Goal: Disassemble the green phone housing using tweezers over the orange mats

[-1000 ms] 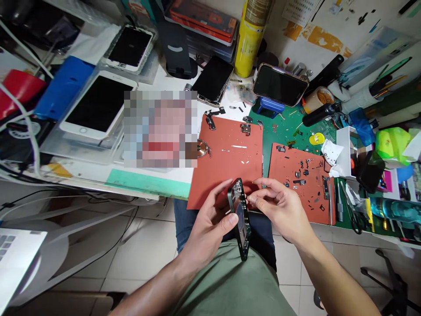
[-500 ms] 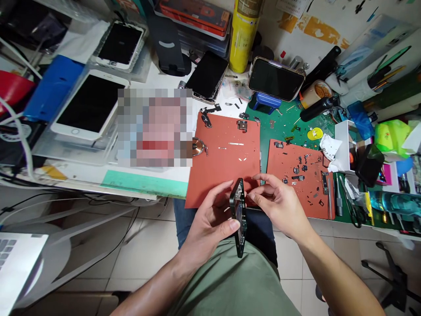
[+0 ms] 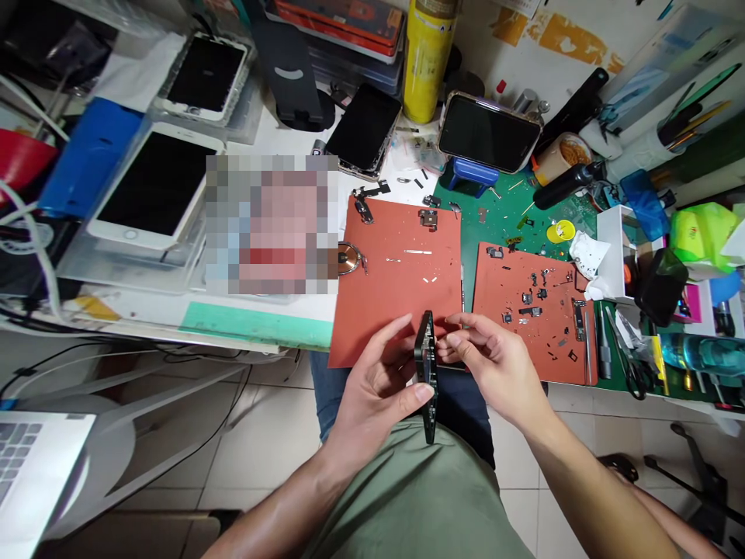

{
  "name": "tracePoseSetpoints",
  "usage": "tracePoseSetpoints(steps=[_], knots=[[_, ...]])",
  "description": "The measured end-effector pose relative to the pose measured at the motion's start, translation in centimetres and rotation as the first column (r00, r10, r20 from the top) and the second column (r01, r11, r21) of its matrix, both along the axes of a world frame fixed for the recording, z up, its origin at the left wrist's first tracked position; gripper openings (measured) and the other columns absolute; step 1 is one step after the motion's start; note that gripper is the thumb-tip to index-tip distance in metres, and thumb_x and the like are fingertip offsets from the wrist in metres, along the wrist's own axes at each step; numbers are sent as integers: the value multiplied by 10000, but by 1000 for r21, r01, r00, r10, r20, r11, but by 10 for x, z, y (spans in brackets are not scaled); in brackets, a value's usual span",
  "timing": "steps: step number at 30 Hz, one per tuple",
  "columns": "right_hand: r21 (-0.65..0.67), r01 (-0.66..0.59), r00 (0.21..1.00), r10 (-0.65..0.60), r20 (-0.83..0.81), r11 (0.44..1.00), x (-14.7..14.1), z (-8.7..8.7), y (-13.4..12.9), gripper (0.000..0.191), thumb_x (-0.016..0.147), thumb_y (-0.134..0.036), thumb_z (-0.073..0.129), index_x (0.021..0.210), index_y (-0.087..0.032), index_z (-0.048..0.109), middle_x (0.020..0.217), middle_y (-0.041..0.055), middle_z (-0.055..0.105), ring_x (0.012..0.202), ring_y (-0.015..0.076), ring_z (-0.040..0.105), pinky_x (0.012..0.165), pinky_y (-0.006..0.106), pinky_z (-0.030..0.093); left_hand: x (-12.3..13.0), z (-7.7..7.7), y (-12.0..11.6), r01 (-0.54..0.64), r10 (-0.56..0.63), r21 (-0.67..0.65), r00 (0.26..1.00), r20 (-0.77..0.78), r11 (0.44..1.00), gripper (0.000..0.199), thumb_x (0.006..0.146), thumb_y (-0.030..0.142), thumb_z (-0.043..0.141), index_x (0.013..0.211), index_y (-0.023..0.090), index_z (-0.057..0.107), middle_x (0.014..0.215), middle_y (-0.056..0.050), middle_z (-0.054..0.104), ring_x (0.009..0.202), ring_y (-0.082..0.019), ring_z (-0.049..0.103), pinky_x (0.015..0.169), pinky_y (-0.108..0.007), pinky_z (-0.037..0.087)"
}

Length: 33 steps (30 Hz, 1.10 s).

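Observation:
A black phone frame (image 3: pixel 427 380) stands almost edge-on over my lap, its inner side with small metal parts turned to the right. My left hand (image 3: pixel 381 388) grips it from the left, thumb on its near edge and fingers behind it. On the right, my right hand (image 3: pixel 494 357) has thumb and forefinger drawn together in a pinch close against the inner side. Whatever is between those fingertips is too small or hidden to make out. Beyond both hands lies a reddish-brown mat (image 3: pixel 396 287) with small white strips and loose phone parts.
A second mat (image 3: pixel 535 341) carries several small parts, beside tweezers (image 3: pixel 587 345) and scissors (image 3: pixel 632 365). Phones stand or lie at the back, one on a blue stand (image 3: pixel 471 175). A yellow can (image 3: pixel 427 62) stands behind. A laptop (image 3: pixel 40 473) shows at lower left.
The phone frame and my left hand have shifted slightly right. My right hand's fingertips are drawn closer together beside the frame. The view has tilted a little.

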State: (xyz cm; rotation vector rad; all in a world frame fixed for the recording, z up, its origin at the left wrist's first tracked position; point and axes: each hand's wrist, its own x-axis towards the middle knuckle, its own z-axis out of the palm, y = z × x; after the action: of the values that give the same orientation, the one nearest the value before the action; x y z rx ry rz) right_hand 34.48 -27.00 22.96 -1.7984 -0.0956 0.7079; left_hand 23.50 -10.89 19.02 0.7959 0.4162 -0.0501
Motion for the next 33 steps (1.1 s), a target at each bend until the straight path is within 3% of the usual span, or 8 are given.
tracePoseSetpoints(steps=[3,8,20,23,26,28,31,33], knots=[[-112,-52,962,80,261,992,-4,-5,-7,179,1055,-341,670,1139,-235,787,1019,65,856,895,227,834,859,382,715,0,1,0,-2,1,-15,999,-37,1000,741,854,304,944,1520,404,635,1360,-40,788,1237,-268,753,1066,-356,589],[-316,-160,587,347,731,935,-9,-21,-18,301,1055,-100,587,1241,-236,781,1083,110,825,956,262,776,859,441,683,3,6,0,-19,18,-19,998,-58,1000,731,837,333,956,1500,396,654,1335,-36,784,1139,-237,757,1028,-349,580],[-455,-240,307,511,802,858,-6,-27,-20,367,1048,-36,542,1335,-173,724,1113,160,804,983,289,750,816,448,649,4,9,1,-19,16,-55,998,-53,998,706,837,292,958,1476,391,676,1258,-24,788,1035,-178,741,964,-296,581],[-406,-230,448,466,763,885,-6,-25,-16,287,1074,-95,533,1233,-188,753,1048,139,793,921,262,735,803,428,634,4,10,2,-29,24,-73,997,-69,997,718,825,313,967,1476,394,676,1246,-25,789,1052,-192,750,968,-311,589],[-204,-147,781,240,576,968,-8,-17,-10,179,1096,-238,587,1081,-214,764,971,86,763,826,206,708,758,361,625,4,10,3,-48,44,-59,996,-74,997,701,824,341,965,1463,400,682,1273,-29,792,1127,-226,760,1022,-346,587],[-72,-54,940,75,332,996,-10,-12,-6,200,1080,-363,643,1004,-225,767,897,44,740,754,176,685,701,317,614,5,9,2,-59,56,-45,996,-69,997,694,830,350,958,1464,393,677,1314,-42,789,1164,-255,762,1053,-387,589],[49,42,998,-44,48,998,-11,-7,-4,267,1022,-479,720,977,-224,786,821,18,736,720,169,676,692,309,619,6,8,1,-70,67,-57,996,-54,996,702,825,347,959,1466,369,672,1372,-64,776,1213,-294,756,1087,-443,588],[75,60,998,-60,-3,995,-12,-6,-3,267,998,-487,752,975,-225,802,838,22,753,741,174,689,720,319,624,6,7,0,-72,69,-74,997,-45,995,693,826,339,959,1458,362,677,1402,-67,766,1235,-298,751,1098,-445,584]])
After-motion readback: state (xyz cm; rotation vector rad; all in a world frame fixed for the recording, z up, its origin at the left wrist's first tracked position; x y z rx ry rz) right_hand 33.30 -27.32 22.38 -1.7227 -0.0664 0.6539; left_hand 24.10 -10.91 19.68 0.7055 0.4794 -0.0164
